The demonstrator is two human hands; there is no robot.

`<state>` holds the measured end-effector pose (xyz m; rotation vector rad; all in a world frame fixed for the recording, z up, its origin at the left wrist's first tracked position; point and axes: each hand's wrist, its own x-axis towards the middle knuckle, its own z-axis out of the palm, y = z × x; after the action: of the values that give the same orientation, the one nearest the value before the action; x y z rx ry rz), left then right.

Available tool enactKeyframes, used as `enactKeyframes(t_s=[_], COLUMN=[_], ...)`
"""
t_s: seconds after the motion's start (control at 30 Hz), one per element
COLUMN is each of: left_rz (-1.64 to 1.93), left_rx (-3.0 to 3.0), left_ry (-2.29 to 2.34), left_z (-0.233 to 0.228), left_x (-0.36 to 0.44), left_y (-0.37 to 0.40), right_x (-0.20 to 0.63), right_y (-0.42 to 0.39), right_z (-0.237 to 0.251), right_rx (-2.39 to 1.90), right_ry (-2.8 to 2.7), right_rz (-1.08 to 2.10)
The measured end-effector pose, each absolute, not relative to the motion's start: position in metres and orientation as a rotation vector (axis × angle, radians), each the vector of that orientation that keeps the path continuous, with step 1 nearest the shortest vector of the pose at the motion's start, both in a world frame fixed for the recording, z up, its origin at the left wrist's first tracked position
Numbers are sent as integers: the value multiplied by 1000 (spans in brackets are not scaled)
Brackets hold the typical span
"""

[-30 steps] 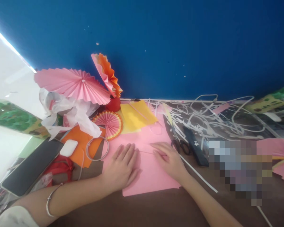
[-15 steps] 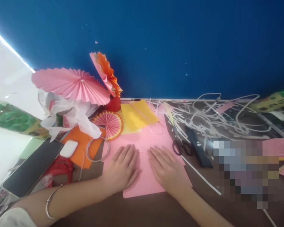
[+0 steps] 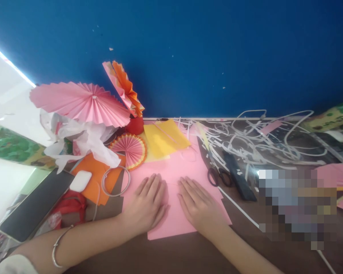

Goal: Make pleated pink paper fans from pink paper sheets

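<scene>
A pink paper sheet [image 3: 174, 171] lies flat on the brown table [image 3: 188, 255] in front of me. My left hand [image 3: 147, 203] presses flat on its left part, fingers together and pointing away. My right hand [image 3: 198, 205] lies flat on its right part, fingers spread slightly. Neither hand holds anything. Black-handled scissors [image 3: 217, 173] lie just right of the sheet, close to my right hand.
Pink paper fans [image 3: 82, 101], an orange-pink fan [image 3: 124, 87] and a small rosette [image 3: 130, 148] stand at the back left. Yellow paper [image 3: 162, 140], orange paper [image 3: 95, 177], a wire ring [image 3: 116, 182], a phone [image 3: 36, 205], a white case [image 3: 80, 180] and tangled white paper strips [image 3: 260, 140] surround the sheet.
My right hand moved from the sheet's upper right edge down and left to lie flat beside my left hand. The left hand stayed in place.
</scene>
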<state>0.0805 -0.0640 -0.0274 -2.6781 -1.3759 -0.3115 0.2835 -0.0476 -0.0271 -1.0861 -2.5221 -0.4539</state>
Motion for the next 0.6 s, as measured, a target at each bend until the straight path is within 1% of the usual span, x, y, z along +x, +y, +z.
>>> enactKeyframes(t_s=[0.23,0.4,0.6], left_rz=[-309,-305,-318], left_rx=[-2689,-2691,-2674], left_ry=[-1372,-1355,-1371], left_z=[-29,-31,-34], left_x=[80,80,80], left_y=[-64,-64,-65], right_x=[283,284,281], right_y=[-49,-49,-50], right_z=[-29,-29,-30], right_rx=[-1088,-1081,-1118], right_ry=[-2511,-2587,-2544], right_rz=[-347,-394,-458])
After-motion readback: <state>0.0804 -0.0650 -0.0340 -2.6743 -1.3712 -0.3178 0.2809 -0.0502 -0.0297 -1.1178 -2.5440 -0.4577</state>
